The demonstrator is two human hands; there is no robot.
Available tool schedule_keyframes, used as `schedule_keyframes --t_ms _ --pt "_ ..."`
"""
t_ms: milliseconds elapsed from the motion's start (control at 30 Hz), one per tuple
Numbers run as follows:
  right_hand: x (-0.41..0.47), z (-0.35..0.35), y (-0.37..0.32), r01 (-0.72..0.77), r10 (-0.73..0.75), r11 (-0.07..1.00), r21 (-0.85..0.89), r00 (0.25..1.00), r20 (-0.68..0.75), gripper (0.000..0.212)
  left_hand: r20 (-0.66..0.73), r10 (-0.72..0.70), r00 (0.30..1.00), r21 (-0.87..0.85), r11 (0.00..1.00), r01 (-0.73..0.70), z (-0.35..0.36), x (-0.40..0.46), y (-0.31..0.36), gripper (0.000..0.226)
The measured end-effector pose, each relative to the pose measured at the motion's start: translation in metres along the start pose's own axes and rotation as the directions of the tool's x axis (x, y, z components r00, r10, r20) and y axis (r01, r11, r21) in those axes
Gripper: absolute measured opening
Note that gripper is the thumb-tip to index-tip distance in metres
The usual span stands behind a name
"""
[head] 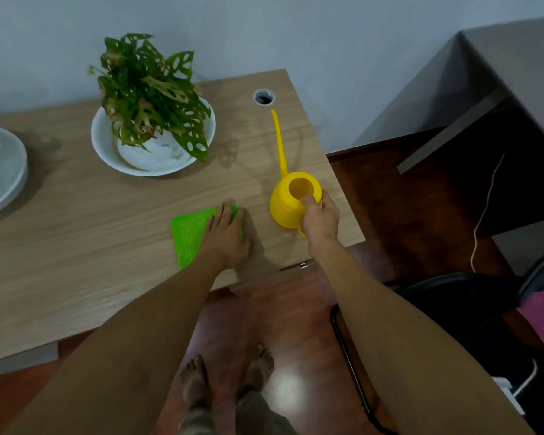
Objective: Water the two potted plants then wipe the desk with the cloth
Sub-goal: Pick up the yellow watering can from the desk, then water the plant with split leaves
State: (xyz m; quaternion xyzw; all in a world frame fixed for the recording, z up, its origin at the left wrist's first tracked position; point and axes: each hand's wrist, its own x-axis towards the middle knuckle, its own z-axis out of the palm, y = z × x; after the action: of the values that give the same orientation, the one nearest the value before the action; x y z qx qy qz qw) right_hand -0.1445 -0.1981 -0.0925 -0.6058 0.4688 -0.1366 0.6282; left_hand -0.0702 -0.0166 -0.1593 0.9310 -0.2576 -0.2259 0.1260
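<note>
Right hand (319, 216) grips the watering can (291, 200), hiding its handle; left hand (225, 237) lies flat on the cloth (189, 237).

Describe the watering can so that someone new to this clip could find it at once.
Start at the wooden desk and go to its right-hand end, just short of the near corner. There the right hand has its grip on the yellow watering can. It is the only yellow thing there, round-bodied, with a long thin spout pointing away toward the cable hole.
</note>
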Motion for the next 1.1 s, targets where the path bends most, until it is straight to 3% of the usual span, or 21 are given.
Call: schedule_keyframes --t_ms 567,833,1100 --pt "-0.068 0.044 -0.083 0.235 -0.235 0.972 -0.003 0.969 -0.074 0.005 -0.021 -0.014 1.000 0.014 1.000 0.015 -0.093 -0.022 -0.048 0.085" --pt "-0.129 0.107 -0.123 0.311 -0.312 0.945 0.101 0.950 -0.011 0.051 -0.014 0.012 1.000 0.035 0.999 -0.011 -0.130 -0.033 -0.115 0.085" --pt "-0.163 0.173 -0.145 0.441 -0.441 0.898 -0.016 0.897 -0.021 0.059 -0.015 0.030 0.999 0.064 0.998 -0.029 -0.145 -0.035 -0.191 0.085"
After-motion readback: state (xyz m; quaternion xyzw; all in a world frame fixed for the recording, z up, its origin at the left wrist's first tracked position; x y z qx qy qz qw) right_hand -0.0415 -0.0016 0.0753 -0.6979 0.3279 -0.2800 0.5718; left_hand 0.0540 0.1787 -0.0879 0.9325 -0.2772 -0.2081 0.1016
